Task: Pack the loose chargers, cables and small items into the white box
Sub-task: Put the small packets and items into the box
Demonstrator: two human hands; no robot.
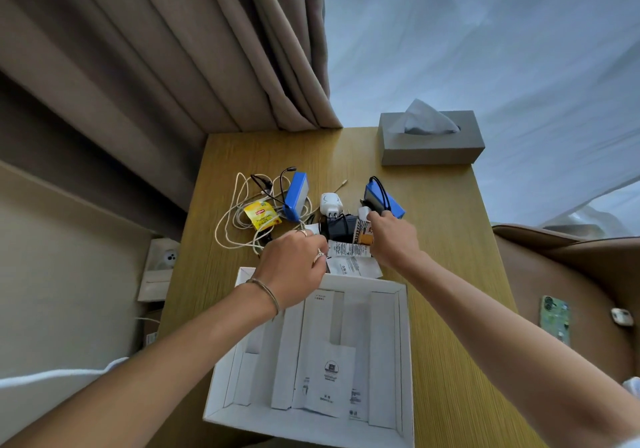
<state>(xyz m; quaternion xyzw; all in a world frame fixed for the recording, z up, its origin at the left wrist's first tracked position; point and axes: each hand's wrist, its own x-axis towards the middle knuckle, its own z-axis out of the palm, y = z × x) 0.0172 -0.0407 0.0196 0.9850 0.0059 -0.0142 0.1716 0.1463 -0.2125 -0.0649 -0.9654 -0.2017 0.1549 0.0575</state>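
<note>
Head view: white box (pixel 401 343) open, cardboard dividers inside

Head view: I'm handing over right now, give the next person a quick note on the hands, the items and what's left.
Left hand: reaching over the white box's far rim toward the pile; whether it holds anything cannot be told.
Right hand: fingers at the blue charger with the black cable.
Still on the table: second blue charger, white cables, white plug, black adapter, tea bag, sachets.
Done: nothing from the pile is in the box, only paper inserts.
Left: pack everything.
</note>
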